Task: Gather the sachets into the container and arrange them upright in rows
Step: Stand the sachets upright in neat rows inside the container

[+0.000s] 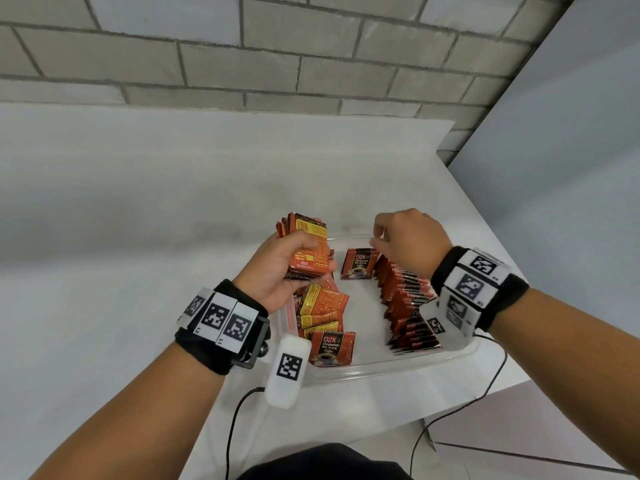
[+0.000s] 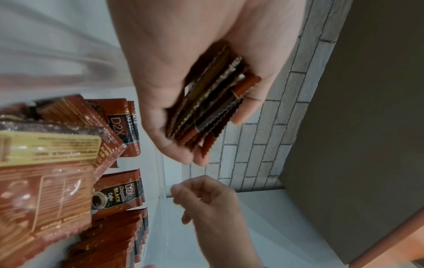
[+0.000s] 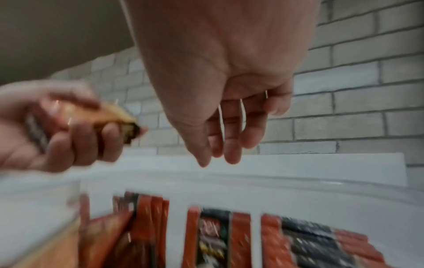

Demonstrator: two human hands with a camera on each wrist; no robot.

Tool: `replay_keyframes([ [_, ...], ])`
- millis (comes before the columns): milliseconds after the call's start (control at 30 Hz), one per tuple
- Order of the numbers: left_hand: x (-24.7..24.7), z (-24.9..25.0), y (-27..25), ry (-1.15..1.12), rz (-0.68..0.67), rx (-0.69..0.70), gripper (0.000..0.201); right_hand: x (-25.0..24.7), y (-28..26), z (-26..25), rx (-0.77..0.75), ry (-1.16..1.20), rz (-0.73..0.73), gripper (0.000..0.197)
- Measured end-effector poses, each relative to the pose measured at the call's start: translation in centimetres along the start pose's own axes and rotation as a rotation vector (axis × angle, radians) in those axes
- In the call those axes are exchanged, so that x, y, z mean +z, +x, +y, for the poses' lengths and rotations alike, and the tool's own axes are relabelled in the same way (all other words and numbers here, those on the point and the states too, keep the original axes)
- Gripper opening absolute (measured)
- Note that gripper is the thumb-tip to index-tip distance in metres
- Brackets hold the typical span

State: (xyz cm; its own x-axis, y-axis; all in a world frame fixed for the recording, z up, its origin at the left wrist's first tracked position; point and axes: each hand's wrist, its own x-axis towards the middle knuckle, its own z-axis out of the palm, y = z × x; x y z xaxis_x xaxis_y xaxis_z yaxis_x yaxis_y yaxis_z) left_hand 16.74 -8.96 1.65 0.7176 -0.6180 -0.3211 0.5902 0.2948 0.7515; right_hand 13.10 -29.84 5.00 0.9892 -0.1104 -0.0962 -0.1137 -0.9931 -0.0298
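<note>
A clear plastic container (image 1: 398, 367) sits on the white table. Along its right side runs a row of red-and-black sachets (image 1: 405, 303) standing on edge. A loose pile of sachets (image 1: 322, 306) lies on its left side, one sachet (image 1: 358, 266) stands at the far end, and another (image 1: 332, 348) leans at the near end. My left hand (image 1: 304, 249) grips a stack of sachets (image 2: 206, 101) above the container's far left corner. My right hand (image 1: 381, 237) hovers over the far end of the row, fingers (image 3: 227, 145) hanging relaxed and holding nothing.
The white table (image 1: 138, 237) backs onto a grey brick wall (image 1: 277, 57). Its right edge (image 1: 491, 237) falls away just beyond the container. Black cables (image 1: 491, 386) trail off the near edge, below both wrists.
</note>
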Motion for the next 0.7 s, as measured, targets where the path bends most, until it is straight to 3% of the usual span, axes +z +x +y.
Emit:
replay_keyframes([
  [133,0.6,0.2,-0.2,0.004,-0.143,-0.015,0.036,-2.5,-2.2,-0.7,-0.007,0.61,0.046,0.015],
  [233,1.6,-0.1,-0.2,0.081,-0.228,-0.009,0.042,-3.1,-4.1,-2.2,-0.066,0.749,-0.037,0.033],
  [367,2.4,-0.9,-0.2,0.108,-0.25,-0.028,0.032,-2.6,-5.1,-2.2,-0.055,0.897,0.0,0.039],
  [467,2.7,-1.0,-0.3,0.105,-0.268,-0.058,0.021,-2.5,-5.4,-1.4,-0.018,0.932,0.11,0.029],
  [600,2.6,-1.1,0.1,0.027,-0.197,-0.052,0.077,-2.4,-6.3,-0.9,-0.042,0.883,0.376,0.018],
  [633,2.7,-1.2,0.1,0.01,-0.202,-0.055,0.078,-2.2,-6.6,-1.0,-0.077,0.838,0.381,0.019],
  [700,3.2,-1.3,0.1,-0.013,-0.203,-0.053,0.061,-1.2,-7.1,-1.3,-0.16,0.75,0.316,0.017],
])
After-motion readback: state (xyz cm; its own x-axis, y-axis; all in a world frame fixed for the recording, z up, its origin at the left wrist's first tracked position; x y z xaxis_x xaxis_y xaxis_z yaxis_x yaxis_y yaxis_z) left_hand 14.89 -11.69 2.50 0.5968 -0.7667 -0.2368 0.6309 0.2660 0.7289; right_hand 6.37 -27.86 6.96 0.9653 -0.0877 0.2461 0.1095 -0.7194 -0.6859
